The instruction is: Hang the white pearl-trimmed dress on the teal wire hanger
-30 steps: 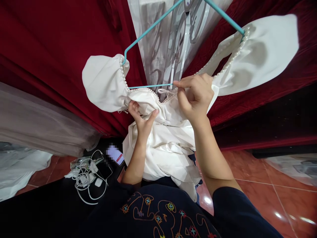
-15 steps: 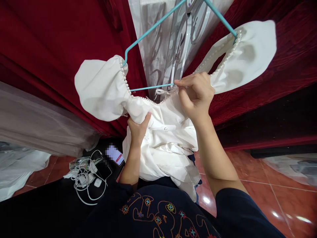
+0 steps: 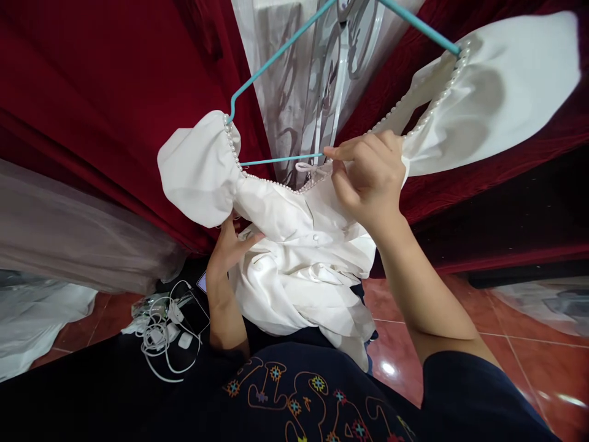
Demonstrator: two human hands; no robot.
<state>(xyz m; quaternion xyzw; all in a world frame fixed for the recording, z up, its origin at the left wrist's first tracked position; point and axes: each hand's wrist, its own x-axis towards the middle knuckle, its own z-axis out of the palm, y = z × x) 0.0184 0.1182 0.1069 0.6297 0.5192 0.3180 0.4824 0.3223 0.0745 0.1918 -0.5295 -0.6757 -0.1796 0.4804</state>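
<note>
A white dress (image 3: 285, 215) with pearl-beaded edges and puffed sleeves hangs on a light blue hanger (image 3: 280, 55), its skirt gathered over my lap. My right hand (image 3: 368, 175) is closed on the bodice at the neckline, beside the right sleeve (image 3: 501, 98). Its index finger reaches to the hanger's lower bar. Below the left sleeve (image 3: 196, 172), my left hand (image 3: 230, 245) has its thumb stretched across the dress's side and apart from the fingers, which are partly hidden behind the sleeve. A small button (image 3: 315, 237) shows on the bodice front.
White cables (image 3: 154, 344), a small white case (image 3: 185, 340) and a dark phone (image 3: 199, 313) lie on a black surface (image 3: 92, 393) at left. Another device is mostly covered by my left forearm. Red drapes (image 3: 115, 80) and a white metal frame (image 3: 338, 80) stand ahead.
My left hand has let go of the bodice front and shifted left to the dress's side. The right sleeve has swung outward and nearer, with my right hand still on the neckline.
</note>
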